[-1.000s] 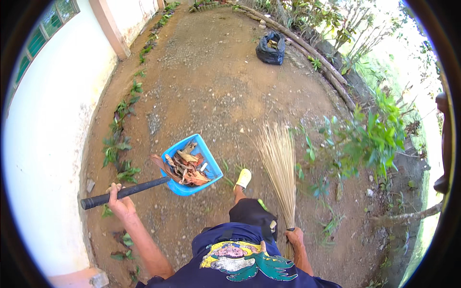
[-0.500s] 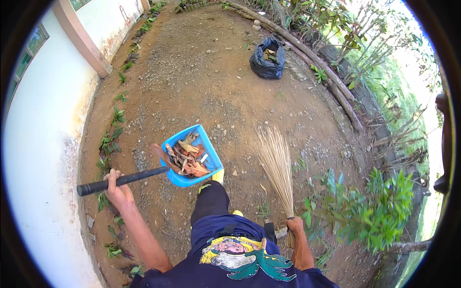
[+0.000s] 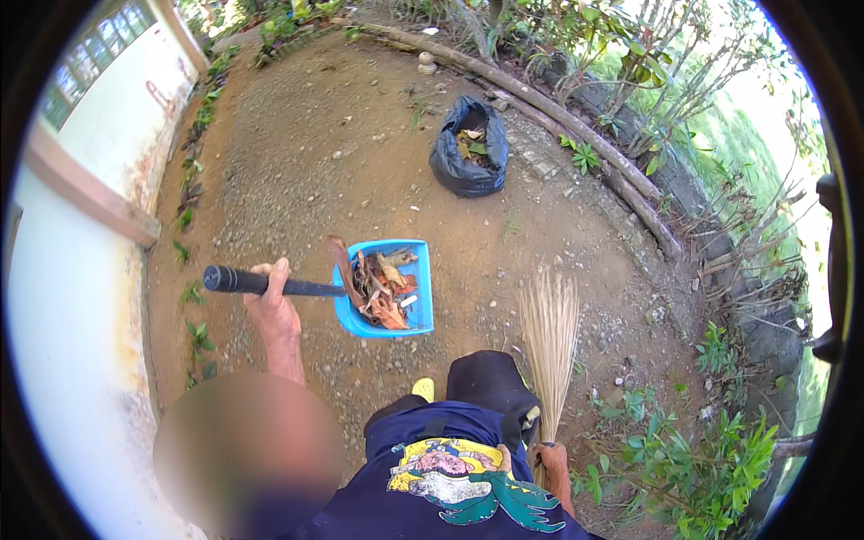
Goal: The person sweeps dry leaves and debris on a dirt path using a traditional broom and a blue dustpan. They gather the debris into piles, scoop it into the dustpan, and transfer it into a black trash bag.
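Note:
My left hand [image 3: 274, 310] is closed around the black handle of a blue dustpan [image 3: 426, 292], carried above the ground ahead of me. Dry brown leaves [image 3: 389, 286] and a small white scrap lie in the pan, one long leaf sticking up by the handle. My right hand [image 3: 554, 463], low at my right side, grips a stick broom [image 3: 551, 333] near its bound end, its bristles fanning forward. Farther ahead, a black plastic bag [image 3: 454, 175] stands open on the ground with leaves inside. A round blur hides part of my left forearm.
A white wall [image 3: 76, 333] with a pinkish pillar [image 3: 90, 189] runs along the left, small plants at its foot. Logs [image 3: 531, 90] edge the dirt on the right, with shrubs beyond. A leafy bush [image 3: 693, 468] stands close on my right.
I have stepped forward, so the bag is nearer. The dustpan has swung slightly right and turned, with its leaves still in it. The broom has shifted right and back beside my leg.

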`<state>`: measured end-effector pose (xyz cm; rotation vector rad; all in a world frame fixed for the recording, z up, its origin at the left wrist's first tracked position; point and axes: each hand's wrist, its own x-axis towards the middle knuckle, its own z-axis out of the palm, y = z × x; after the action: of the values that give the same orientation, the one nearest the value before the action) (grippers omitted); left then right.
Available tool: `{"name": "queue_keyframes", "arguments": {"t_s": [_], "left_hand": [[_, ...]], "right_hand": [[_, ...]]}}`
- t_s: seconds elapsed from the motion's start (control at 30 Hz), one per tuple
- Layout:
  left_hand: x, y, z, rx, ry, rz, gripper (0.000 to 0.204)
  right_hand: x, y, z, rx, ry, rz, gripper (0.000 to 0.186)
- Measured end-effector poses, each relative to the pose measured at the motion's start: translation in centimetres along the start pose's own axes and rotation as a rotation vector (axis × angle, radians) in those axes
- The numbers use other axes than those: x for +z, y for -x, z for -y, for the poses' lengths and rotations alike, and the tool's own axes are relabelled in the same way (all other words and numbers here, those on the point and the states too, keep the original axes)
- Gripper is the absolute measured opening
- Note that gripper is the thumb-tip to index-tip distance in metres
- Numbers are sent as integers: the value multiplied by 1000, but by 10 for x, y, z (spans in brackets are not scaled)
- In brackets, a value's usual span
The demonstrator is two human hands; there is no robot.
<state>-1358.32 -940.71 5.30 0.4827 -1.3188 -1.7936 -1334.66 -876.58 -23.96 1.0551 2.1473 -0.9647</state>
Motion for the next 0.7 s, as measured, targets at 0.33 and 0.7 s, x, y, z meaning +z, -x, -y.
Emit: {"name": "queue_keyframes", "arguments": {"t_s": [0.33, 0.7], "left_hand": [[306, -252, 189, 84, -97, 172, 22], [660, -436, 381, 292, -670, 730, 33]], "right_hand": [[-28, -190, 385, -207, -263, 91, 20], [-35, -242, 616, -25, -281, -72, 20]]}}
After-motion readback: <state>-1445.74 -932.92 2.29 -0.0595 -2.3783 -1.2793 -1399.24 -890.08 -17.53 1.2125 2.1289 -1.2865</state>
